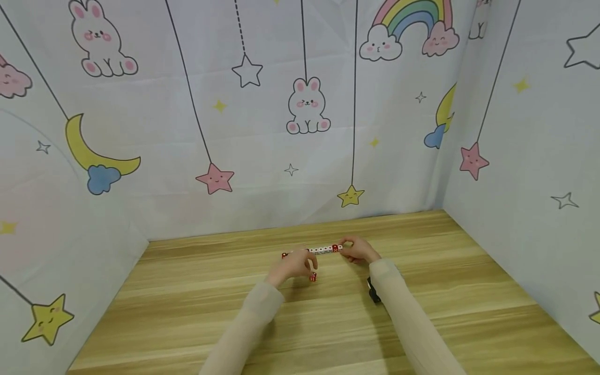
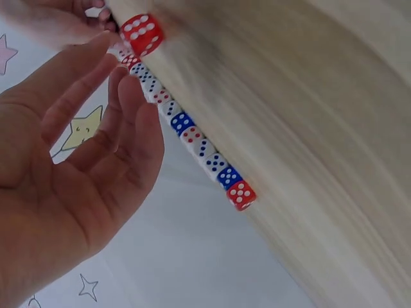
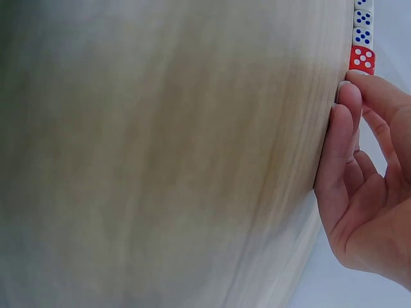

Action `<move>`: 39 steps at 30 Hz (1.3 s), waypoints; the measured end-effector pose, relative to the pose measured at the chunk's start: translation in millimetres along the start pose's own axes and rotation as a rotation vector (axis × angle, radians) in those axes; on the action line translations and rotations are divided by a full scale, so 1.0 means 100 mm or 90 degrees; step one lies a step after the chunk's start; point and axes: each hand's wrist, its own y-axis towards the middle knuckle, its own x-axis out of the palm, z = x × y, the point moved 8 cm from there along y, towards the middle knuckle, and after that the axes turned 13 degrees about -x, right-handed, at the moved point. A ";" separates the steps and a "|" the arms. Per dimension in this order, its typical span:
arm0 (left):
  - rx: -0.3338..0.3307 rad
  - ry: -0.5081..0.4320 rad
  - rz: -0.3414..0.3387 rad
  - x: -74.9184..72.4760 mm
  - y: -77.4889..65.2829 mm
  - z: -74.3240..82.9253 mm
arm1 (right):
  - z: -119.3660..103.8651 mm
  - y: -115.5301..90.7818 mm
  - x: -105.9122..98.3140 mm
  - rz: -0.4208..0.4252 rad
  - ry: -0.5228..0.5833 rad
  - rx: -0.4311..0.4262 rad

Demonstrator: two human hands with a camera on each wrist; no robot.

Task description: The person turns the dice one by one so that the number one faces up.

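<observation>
A straight row of small dice (image 1: 321,251), white with a few red and blue ones, lies on the wooden table. My right hand (image 1: 357,250) is at the row's right end, where thumb and forefinger pinch a white end die (image 1: 340,247), mostly covered by the fingertips in the right wrist view. Beside it in the row sits a red die (image 3: 362,59). My left hand (image 1: 296,263) hovers over the row's left part with loosely bent fingers and hides some dice. Just below its fingertips is a separate red die (image 2: 142,34), apart from the row. Another red die (image 2: 241,195) ends the row at the left.
The wooden table (image 1: 187,307) reaches back to a white cloth wall (image 1: 262,203) printed with rabbits, stars and moons. More of this cloth stands at the left and right. A black object (image 1: 373,290) shows by the right forearm.
</observation>
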 end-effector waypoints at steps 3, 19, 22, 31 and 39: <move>0.008 0.025 0.015 0.04 -0.02 0.01 | 0.00 0.00 -0.01 0.000 -0.006 -0.003; -0.067 0.067 0.095 -0.14 -0.02 -0.31 | 0.00 -0.01 -0.01 0.000 -0.020 0.005; -0.093 0.059 0.093 -0.22 -0.04 -0.41 | 0.00 -0.01 -0.01 0.001 -0.019 0.005; -0.131 0.081 0.077 -0.30 -0.08 -0.53 | -0.01 -0.02 -0.02 0.002 -0.015 0.008; -0.163 0.067 0.071 -0.29 -0.07 -0.57 | 0.02 -0.01 -0.01 0.005 -0.013 0.006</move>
